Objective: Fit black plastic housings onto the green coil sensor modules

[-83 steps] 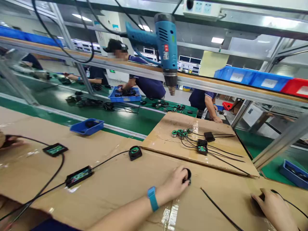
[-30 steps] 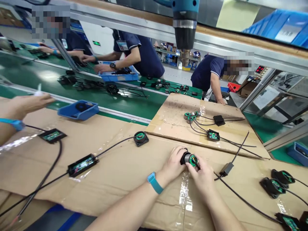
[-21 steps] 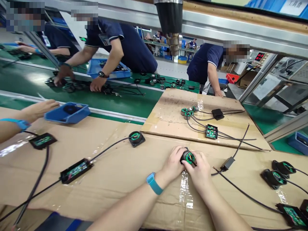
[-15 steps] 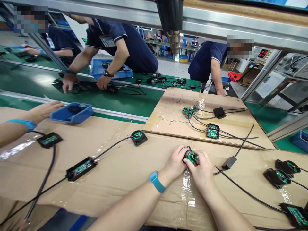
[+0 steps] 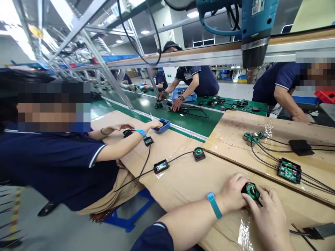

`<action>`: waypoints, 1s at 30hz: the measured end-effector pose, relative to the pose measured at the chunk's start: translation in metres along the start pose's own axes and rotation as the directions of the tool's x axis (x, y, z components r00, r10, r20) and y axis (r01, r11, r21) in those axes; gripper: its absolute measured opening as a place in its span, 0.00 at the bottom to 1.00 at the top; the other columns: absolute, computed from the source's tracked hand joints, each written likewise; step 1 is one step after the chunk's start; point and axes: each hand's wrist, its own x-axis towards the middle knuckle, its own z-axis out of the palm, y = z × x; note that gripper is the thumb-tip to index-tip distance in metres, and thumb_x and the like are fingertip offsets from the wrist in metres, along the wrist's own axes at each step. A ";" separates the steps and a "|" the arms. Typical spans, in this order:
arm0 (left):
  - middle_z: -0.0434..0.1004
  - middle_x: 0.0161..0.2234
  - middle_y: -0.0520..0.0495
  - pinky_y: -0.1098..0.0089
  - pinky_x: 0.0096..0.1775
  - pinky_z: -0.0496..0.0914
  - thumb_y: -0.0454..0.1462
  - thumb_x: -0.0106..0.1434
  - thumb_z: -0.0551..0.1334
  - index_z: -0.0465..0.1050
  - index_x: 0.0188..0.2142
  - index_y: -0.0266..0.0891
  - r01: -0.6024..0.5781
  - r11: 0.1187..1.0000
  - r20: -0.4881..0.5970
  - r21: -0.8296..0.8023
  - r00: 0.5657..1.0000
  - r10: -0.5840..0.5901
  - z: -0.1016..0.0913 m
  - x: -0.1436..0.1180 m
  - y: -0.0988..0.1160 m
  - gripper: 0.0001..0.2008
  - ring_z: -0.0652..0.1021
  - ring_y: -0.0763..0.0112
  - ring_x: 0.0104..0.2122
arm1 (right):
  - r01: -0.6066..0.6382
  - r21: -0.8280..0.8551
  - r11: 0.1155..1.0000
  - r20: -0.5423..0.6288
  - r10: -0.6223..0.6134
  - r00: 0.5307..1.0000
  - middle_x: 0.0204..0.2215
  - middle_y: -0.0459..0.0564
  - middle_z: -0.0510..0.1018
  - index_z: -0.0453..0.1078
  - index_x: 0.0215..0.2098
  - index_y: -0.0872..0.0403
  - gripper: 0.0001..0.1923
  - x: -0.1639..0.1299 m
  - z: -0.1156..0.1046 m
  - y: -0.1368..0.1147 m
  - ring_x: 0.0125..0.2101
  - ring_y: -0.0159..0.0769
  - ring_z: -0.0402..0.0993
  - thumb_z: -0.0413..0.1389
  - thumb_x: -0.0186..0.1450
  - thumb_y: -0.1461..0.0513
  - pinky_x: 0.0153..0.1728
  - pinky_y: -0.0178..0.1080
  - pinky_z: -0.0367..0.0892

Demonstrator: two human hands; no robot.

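Observation:
Between my two hands is a round black housing [image 5: 252,191] with a green circuit board and thin coloured wires in its open face. The fingers of my left hand [image 5: 234,191] curl around its left side, and a teal band circles that wrist. From the right, my right hand [image 5: 270,212] grips the same housing, its thumb at the lower edge. Both hands rest low over the cardboard [image 5: 183,190]. To the right lies a black box with a cable [image 5: 323,230]. A similar round housing [image 5: 199,154] is wired to an open black box with a circuit board [image 5: 161,166].
A raised cardboard sheet [image 5: 235,139] carries several round parts [image 5: 252,137] and open circuit boxes [image 5: 289,170]. A co-worker [image 5: 60,164] sits at my left, one hand at a blue bin [image 5: 162,126]. An electric driver [image 5: 255,38] hangs overhead. Others work across the green bench [image 5: 149,108].
My view has swung left and up, bringing the seated co-worker and more of the driver into sight. My hands still hold the round housing. The co-worker's hand has moved to the blue bin.

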 end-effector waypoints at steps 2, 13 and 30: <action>0.74 0.43 0.40 0.59 0.47 0.75 0.39 0.53 0.72 0.74 0.45 0.39 0.027 0.999 -0.015 -0.037 1.000 -0.027 -0.002 0.000 0.001 0.20 0.76 0.58 0.43 | 0.049 0.002 0.999 0.010 -0.049 0.999 0.52 0.63 0.73 0.71 0.55 0.55 0.35 -0.003 0.000 0.003 0.51 0.54 0.73 0.50 0.67 0.37 0.50 0.54 0.72; 0.74 0.46 0.44 0.57 0.53 0.71 0.28 0.56 0.65 0.70 0.46 0.41 0.123 0.988 0.145 -0.098 0.984 -0.108 -0.010 0.005 0.004 0.18 0.74 0.60 0.47 | 0.045 0.033 0.998 0.152 -0.049 0.987 0.59 0.60 0.73 0.72 0.57 0.55 0.21 -0.001 -0.007 -0.008 0.58 0.50 0.72 0.54 0.71 0.54 0.58 0.53 0.71; 0.76 0.41 0.36 0.61 0.44 0.72 0.68 0.63 0.46 0.70 0.43 0.36 0.150 0.841 -0.279 -0.520 0.901 -0.333 -0.024 0.027 -0.033 0.39 0.77 0.61 0.40 | 0.255 -0.075 0.964 0.031 -0.253 0.967 0.37 0.60 0.82 0.79 0.38 0.53 0.29 0.028 0.002 0.021 0.40 0.56 0.79 0.49 0.66 0.40 0.44 0.57 0.73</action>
